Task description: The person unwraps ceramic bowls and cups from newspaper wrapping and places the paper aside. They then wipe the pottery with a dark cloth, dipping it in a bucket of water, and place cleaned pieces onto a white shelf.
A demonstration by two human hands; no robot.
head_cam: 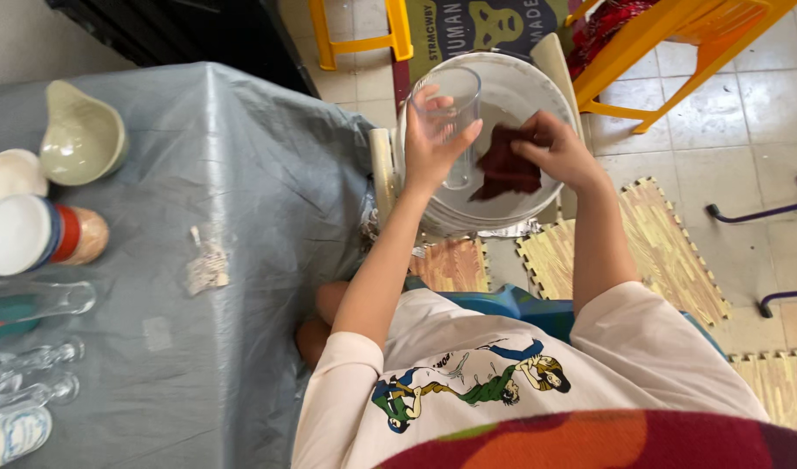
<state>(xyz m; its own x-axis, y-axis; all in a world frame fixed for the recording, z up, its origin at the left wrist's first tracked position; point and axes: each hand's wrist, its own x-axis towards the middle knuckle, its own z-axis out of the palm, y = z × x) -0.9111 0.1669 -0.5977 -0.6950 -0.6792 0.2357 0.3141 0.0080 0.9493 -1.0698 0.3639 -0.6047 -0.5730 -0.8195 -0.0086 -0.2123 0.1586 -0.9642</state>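
Clear glass is the material in hand: a tall see-through drinking tumbler (450,113), held over a round white plastic basin (537,78) on the tiled floor just right of the grey-draped table (242,217). The left hand (433,148) wraps around the tumbler's side, fingers curled firmly about it. The right hand (559,152) pinches a dark maroon cloth (507,169) bunched beside the glass. To do this well, I judge, keep the glass tilted over the basin, grip it low and steady, and work the cloth around the wall without squeezing hard. Bowls and cups stand at the table's far left.
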